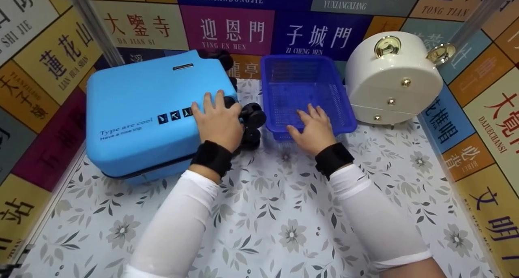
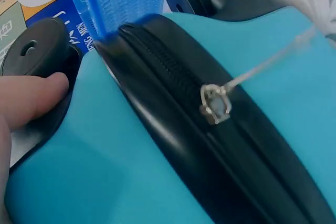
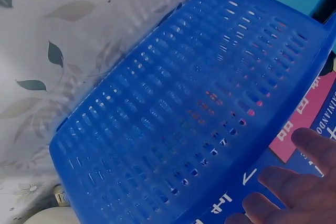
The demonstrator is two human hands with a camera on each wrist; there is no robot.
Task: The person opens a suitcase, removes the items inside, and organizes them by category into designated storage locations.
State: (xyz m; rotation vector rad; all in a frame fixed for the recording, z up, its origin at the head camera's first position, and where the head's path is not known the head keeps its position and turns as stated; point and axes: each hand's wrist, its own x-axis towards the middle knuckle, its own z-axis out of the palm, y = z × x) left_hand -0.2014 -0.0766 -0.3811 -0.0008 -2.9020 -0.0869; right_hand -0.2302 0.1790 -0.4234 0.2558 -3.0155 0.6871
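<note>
With the basket (image 1: 308,93) just right of the suitcase (image 1: 150,112), the left hand (image 1: 217,122) lies flat-fingered on the case's wheel end and the right hand (image 1: 312,128) reaches open-fingered into the basket's near rim, seemingly steadying both; next, likely a firm grip on that rim.

The floral table (image 1: 259,229) is open from 3 through 6 to 9 o'clock. At 10 o'clock the blue suitcase (image 1: 142,112) blocks, at 12 the blue basket (image 1: 302,79), at 2 the white round box (image 1: 391,79). Printed walls (image 1: 482,120) close all sides.
</note>
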